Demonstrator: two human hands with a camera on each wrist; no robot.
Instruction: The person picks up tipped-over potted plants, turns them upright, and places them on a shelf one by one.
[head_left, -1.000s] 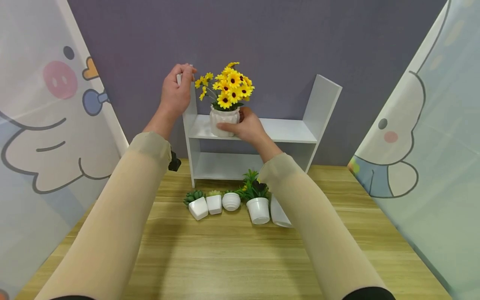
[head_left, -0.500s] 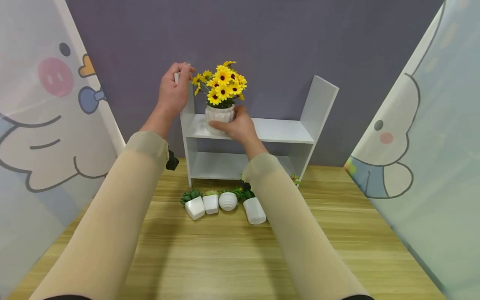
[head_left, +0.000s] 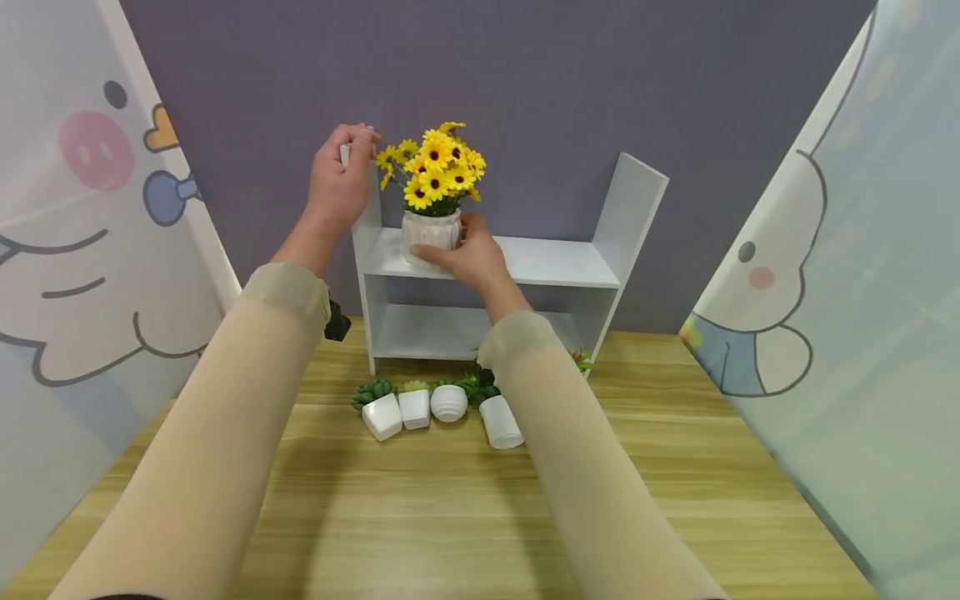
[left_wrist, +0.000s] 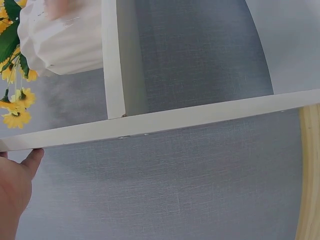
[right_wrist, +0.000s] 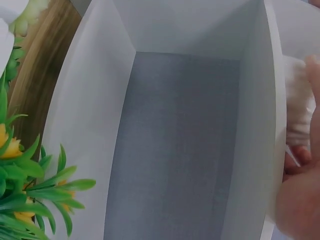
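My left hand (head_left: 339,182) grips the top of the left side panel (head_left: 367,212) of a white shelf; in the left wrist view its thumb presses the panel's edge. My right hand (head_left: 478,257) holds a white ribbed flowerpot (head_left: 430,232) with yellow daisy-like flowers (head_left: 437,167), thumb across the front and fingers round the right side. This pot stands upright at the left part of the upper shelf board (head_left: 555,260), close to the left panel. In the right wrist view, the right hand (right_wrist: 302,195) and pot show at the right edge, partly cut off.
Several small potted plants lie tipped over before the shelf: a white square pot (head_left: 382,417), another (head_left: 415,409), a round pot (head_left: 449,403) and a taller one (head_left: 501,422). A red-tipped plant (head_left: 581,360) shows behind the right sleeve. The wooden table (head_left: 420,517) extends in front.
The right hand has shifted the flowerpot slightly left towards the left panel. The right sleeve now covers a white pot seen earlier. The left hand keeps its grip; the whole view has drifted slightly.
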